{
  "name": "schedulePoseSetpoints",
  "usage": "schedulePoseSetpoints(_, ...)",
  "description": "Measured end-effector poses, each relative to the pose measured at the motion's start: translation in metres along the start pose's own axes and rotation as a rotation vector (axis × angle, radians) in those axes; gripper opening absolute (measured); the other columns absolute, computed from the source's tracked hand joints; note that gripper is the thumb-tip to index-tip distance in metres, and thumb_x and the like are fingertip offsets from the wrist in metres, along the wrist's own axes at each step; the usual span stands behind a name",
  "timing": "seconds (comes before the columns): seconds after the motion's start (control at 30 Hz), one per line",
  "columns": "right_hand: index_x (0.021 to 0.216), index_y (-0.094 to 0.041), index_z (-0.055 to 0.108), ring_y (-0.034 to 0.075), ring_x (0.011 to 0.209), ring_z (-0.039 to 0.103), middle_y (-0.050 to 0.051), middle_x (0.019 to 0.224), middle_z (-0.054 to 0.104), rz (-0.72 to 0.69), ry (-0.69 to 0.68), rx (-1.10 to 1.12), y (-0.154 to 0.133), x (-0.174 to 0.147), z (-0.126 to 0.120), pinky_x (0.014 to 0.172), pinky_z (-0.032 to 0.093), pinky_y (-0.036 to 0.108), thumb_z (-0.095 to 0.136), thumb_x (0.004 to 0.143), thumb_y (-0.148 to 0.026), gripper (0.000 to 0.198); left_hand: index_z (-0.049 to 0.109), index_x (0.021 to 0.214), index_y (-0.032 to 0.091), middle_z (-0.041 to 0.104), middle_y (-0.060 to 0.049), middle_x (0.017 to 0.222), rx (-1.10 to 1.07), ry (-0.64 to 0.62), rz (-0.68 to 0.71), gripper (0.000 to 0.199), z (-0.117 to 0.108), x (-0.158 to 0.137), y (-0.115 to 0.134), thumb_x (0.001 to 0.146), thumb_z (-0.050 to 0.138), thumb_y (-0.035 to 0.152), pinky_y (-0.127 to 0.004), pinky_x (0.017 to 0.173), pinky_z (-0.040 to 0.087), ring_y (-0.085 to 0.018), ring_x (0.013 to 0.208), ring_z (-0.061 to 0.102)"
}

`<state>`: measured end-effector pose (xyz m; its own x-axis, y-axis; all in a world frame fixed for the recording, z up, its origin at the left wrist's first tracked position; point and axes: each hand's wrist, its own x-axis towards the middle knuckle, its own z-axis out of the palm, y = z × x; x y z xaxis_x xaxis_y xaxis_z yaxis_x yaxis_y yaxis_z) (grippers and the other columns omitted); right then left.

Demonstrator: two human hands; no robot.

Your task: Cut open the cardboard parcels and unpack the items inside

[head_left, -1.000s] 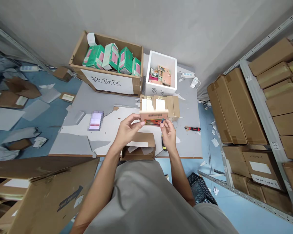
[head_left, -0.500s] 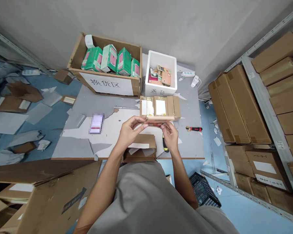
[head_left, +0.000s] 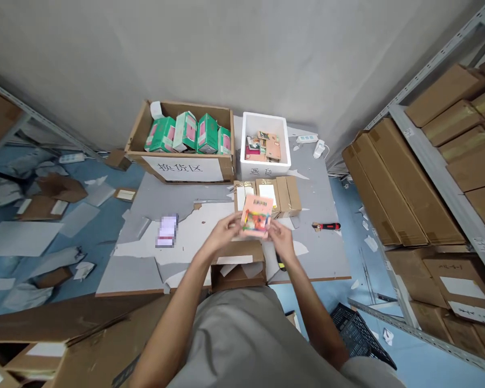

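Fingers [head_left: 231,218] of left hand [head_left: 222,233] and right hand [head_left: 282,241] pinch the pink box [head_left: 257,215] low down, so a slackened grip could drop it.

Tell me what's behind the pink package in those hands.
Behind the pink package are brown cardboard cartons, some bearing white labels; the parts it covers can't be seen.

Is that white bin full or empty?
Partly filled: the white bin holds some small packets, with bare inner wall showing above them.
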<state>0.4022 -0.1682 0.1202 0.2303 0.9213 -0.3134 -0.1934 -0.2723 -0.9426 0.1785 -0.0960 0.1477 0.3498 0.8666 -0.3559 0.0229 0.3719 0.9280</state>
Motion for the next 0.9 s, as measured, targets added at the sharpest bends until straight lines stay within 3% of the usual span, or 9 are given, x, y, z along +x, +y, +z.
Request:
schedulePoseSetpoints(0.1, 0.151, -0.022, 0.080, 0.036, 0.144, 0.077, 0.013, 0.156, 0.080, -0.246, 0.022, 0.072, -0.056, 0.067, 0.005, 0.125, 0.066, 0.055, 0.092, 0.089, -0.073, 0.082, 0.084, 0.137, 0.019, 0.085, -0.014, 0.133, 0.113, 0.038, 0.361, 0.065, 0.000, 0.047, 0.070, 0.086, 0.097, 0.059, -0.058, 0.125, 0.061, -0.035, 0.132, 0.079)
schedulePoseSetpoints(0.17, 0.162, -0.021, 0.072, 0.036, 0.159, 0.068, 0.015, 0.168, 0.071, -0.352, 0.017, 0.110, -0.079, 0.104, 0.001, 0.136, 0.056, 0.055, 0.088, 0.096, -0.071, 0.085, 0.081, 0.141, 0.019, 0.081, -0.015, 0.147, 0.158, 0.126, 0.573, 0.059, -0.006, 0.066, 0.109, 0.095, 0.092, 0.055, -0.060, 0.136, 0.051, -0.036, 0.148, 0.072)
schedulePoseSetpoints(0.27, 0.158, -0.020, 0.074, 0.036, 0.161, 0.065, 0.016, 0.167, 0.072, -0.364, 0.016, 0.021, -0.066, 0.126, -0.020, 0.140, 0.050, 0.057, 0.087, 0.097, -0.069, 0.079, 0.076, 0.150, 0.021, 0.077, -0.010, 0.154, 0.222, 0.259, 0.699, 0.056, -0.039, 0.075, 0.120, 0.102, 0.087, 0.047, -0.057, 0.141, 0.043, -0.033, 0.156, 0.067)
schedulePoseSetpoints(0.37, 0.144, -0.019, 0.079, 0.036, 0.150, 0.074, 0.018, 0.155, 0.079, -0.246, 0.047, -0.102, 0.005, 0.102, -0.054, 0.136, 0.053, 0.058, 0.084, 0.096, -0.068, 0.068, 0.074, 0.151, 0.023, 0.075, -0.010, 0.158, 0.279, 0.377, 0.597, 0.055, -0.092, 0.062, 0.057, 0.099, 0.083, 0.040, -0.056, 0.142, 0.043, -0.032, 0.157, 0.066)
schedulePoseSetpoints(0.47, 0.134, -0.021, 0.081, 0.035, 0.134, 0.080, 0.018, 0.136, 0.085, 0.014, 0.006, -0.299, 0.095, 0.043, -0.082, 0.127, 0.060, 0.061, 0.079, 0.092, -0.064, 0.061, 0.075, 0.144, 0.017, 0.077, -0.017, 0.153, 0.339, 0.528, 0.199, 0.053, -0.129, 0.024, -0.050, 0.092, 0.073, 0.029, -0.059, 0.140, 0.046, -0.034, 0.151, 0.070)
schedulePoseSetpoints(0.53, 0.130, -0.021, 0.082, 0.037, 0.121, 0.083, 0.018, 0.123, 0.087, 0.139, -0.054, -0.362, 0.144, -0.001, -0.090, 0.117, 0.065, 0.064, 0.085, 0.082, -0.054, 0.058, 0.074, 0.140, 0.013, 0.076, -0.023, 0.153, 0.429, 0.473, -0.188, 0.061, -0.129, -0.008, -0.116, 0.080, 0.069, 0.024, -0.065, 0.139, 0.044, -0.039, 0.153, 0.068)
schedulePoseSetpoints(0.6, 0.135, -0.025, 0.081, 0.036, 0.120, 0.081, 0.015, 0.127, 0.086, 0.181, -0.149, -0.426, 0.176, -0.034, -0.088, 0.111, 0.068, 0.062, 0.089, 0.074, -0.043, 0.065, 0.078, 0.131, 0.012, 0.081, -0.025, 0.139, 0.414, 0.331, -0.328, 0.067, -0.114, -0.034, -0.162, 0.065, 0.072, 0.021, -0.070, 0.128, 0.055, -0.046, 0.142, 0.074)
schedulePoseSetpoints(0.73, 0.147, -0.025, 0.076, 0.041, 0.142, 0.072, 0.017, 0.147, 0.079, 0.112, -0.276, -0.553, 0.199, -0.048, -0.079, 0.118, 0.065, 0.059, 0.087, 0.071, -0.036, 0.077, 0.085, 0.110, 0.019, 0.087, -0.015, 0.120, 0.368, 0.108, -0.352, 0.059, -0.086, -0.047, -0.198, 0.053, 0.074, 0.022, -0.059, 0.123, 0.060, -0.045, 0.133, 0.077)
schedulePoseSetpoints(0.9, 0.147, -0.023, 0.074, 0.041, 0.149, 0.069, 0.018, 0.148, 0.078, 0.068, -0.273, -0.486, 0.187, -0.013, -0.080, 0.132, 0.055, 0.061, 0.084, 0.082, -0.054, 0.073, 0.085, 0.109, 0.020, 0.088, -0.010, 0.119, 0.291, 0.000, -0.298, 0.057, -0.101, -0.032, -0.193, 0.054, 0.085, 0.036, -0.056, 0.131, 0.054, -0.043, 0.135, 0.075)
